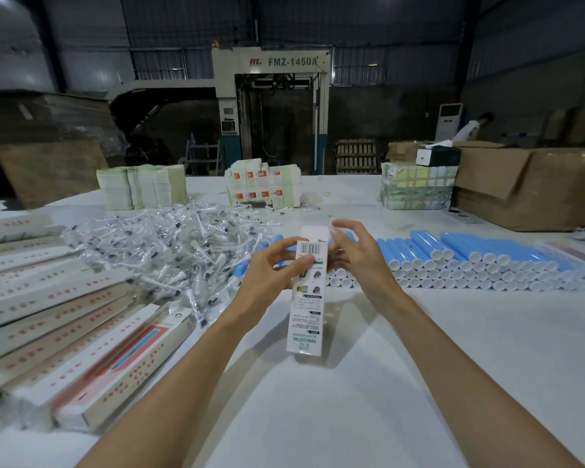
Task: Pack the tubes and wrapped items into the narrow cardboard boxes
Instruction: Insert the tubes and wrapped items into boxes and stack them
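At the far left, rows of laid-down boxes (65, 332) lie side by side on the white table (352, 417). Judged from their number, a good share of the packing is done, though whether each one is filled and closed cannot be told from here. To their right, a large loose heap of wrapped items (169, 244) awaits packing. Stacks of flat cartons (142, 187) stand behind the heap at the far edge, which suggests that many units are left to make up. At the centre, the left hand (271, 268) grips the narrow cardboard box (306, 319) around its upper part: fingers are curled across the printed face at the barcode, and the thumb is on the near side. The box stands nearly upright, its lower end down near the table and its upper end, where a white flap shows, rising above the fingers. Its contents are not visible. The right hand (355, 255) is just beside the upper end of the box, fingers spread and loosely bent, holding nothing; whether it touches the box edge cannot be determined. The step in hand is probably loading or closing the upper end. At the right, blue tubes (470, 261) lie stacked in layered rows, caps toward the camera; this stock is large, so much of the task is outstanding.
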`<control>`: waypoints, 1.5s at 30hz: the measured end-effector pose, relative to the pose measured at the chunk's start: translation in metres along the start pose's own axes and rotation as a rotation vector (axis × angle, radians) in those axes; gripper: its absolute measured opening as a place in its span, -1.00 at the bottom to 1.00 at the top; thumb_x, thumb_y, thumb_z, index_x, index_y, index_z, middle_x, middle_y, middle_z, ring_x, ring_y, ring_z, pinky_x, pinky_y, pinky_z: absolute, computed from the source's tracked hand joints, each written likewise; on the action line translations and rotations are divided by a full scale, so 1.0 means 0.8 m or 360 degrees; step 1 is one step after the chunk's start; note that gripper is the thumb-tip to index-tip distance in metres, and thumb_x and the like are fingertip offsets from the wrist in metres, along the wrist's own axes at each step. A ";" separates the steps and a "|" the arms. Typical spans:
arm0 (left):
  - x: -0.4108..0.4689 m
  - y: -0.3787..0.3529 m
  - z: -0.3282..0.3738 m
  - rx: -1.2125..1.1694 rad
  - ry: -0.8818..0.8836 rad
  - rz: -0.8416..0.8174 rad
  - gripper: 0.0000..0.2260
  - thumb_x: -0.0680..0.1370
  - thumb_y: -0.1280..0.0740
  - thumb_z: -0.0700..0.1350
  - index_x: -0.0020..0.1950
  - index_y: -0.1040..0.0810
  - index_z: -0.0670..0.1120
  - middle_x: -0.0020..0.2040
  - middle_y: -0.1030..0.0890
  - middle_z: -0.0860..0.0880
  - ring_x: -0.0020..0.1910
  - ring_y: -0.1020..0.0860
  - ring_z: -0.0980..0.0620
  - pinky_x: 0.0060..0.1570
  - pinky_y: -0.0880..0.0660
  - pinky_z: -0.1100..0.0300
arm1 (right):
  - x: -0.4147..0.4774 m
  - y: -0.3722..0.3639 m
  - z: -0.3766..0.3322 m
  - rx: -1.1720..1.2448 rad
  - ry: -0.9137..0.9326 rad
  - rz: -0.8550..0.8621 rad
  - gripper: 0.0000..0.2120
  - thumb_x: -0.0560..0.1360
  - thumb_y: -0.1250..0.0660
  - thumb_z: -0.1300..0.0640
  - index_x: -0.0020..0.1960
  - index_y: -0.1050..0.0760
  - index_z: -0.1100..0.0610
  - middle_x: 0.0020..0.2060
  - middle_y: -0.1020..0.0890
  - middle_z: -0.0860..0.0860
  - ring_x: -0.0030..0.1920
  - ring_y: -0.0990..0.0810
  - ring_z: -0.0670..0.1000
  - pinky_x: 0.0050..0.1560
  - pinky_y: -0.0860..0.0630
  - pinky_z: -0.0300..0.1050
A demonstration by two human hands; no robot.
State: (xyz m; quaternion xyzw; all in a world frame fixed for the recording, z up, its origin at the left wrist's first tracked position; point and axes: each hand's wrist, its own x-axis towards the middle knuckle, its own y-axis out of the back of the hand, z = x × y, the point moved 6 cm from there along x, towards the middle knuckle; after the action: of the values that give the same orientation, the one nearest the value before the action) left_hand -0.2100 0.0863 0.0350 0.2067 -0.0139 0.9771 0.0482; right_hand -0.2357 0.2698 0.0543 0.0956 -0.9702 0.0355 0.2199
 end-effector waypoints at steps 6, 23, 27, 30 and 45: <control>-0.004 -0.014 -0.002 0.0032 0.0049 -0.0112 -0.68 0.56 -0.58 0.02 0.31 -0.69 0.12 0.11 -0.78 -0.06 0.04 -0.78 -0.11 -0.08 -0.71 0.06 | 0.001 0.015 -0.005 -0.0265 0.0140 0.0019 -0.84 0.65 -0.37 0.19 0.20 -0.64 0.08 -0.20 -0.76 0.15 -0.30 -0.67 0.07 -0.31 -0.60 -0.11; -0.007 -0.018 0.014 0.0172 -0.0105 -0.0112 -0.68 0.58 -0.57 -0.04 0.30 -0.60 0.12 0.07 -0.78 -0.01 -0.04 -0.78 -0.06 -0.16 -0.68 0.14 | 0.001 0.009 -0.013 0.0052 -0.0052 0.0120 -0.85 0.60 -0.45 0.10 0.07 -0.71 0.17 -0.10 -0.77 0.14 -0.09 -0.77 0.12 -0.11 -0.65 -0.15; -0.007 -0.017 0.016 0.0159 -0.0133 -0.0122 -0.57 0.58 -0.57 -0.02 0.34 -0.43 0.14 0.03 -0.78 -0.07 -0.04 -0.78 -0.09 -0.14 -0.71 0.10 | 0.001 0.006 -0.015 0.0144 -0.0118 -0.0005 -0.85 0.58 -0.47 0.09 0.06 -0.76 0.15 -0.04 -0.77 0.19 -0.02 -0.77 0.16 -0.06 -0.66 -0.15; -0.007 -0.014 0.015 0.0132 -0.0138 -0.0130 -0.52 0.58 -0.57 0.01 0.39 -0.43 0.21 0.03 -0.78 -0.08 -0.03 -0.79 -0.09 -0.16 -0.70 0.13 | 0.003 0.005 -0.016 0.0113 -0.0095 -0.0046 -0.86 0.57 -0.49 0.10 0.05 -0.76 0.12 -0.02 -0.77 0.19 0.02 -0.76 0.19 0.04 -0.69 -0.05; -0.010 -0.012 0.012 0.0181 -0.0090 -0.0137 -0.61 0.58 -0.58 -0.03 0.33 -0.59 0.27 0.06 -0.78 -0.03 0.00 -0.76 -0.08 -0.06 -0.73 0.03 | 0.004 0.013 -0.011 -0.0028 -0.0157 -0.0218 -0.86 0.53 -0.52 0.19 0.06 -0.76 0.20 0.00 -0.76 0.22 0.07 -0.75 0.22 0.19 -0.66 0.10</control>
State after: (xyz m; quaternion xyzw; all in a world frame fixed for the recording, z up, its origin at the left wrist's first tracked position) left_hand -0.1979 0.0950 0.0411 0.2371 0.0492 0.9671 0.0777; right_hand -0.2367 0.2804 0.0636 0.1614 -0.9713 0.0071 0.1747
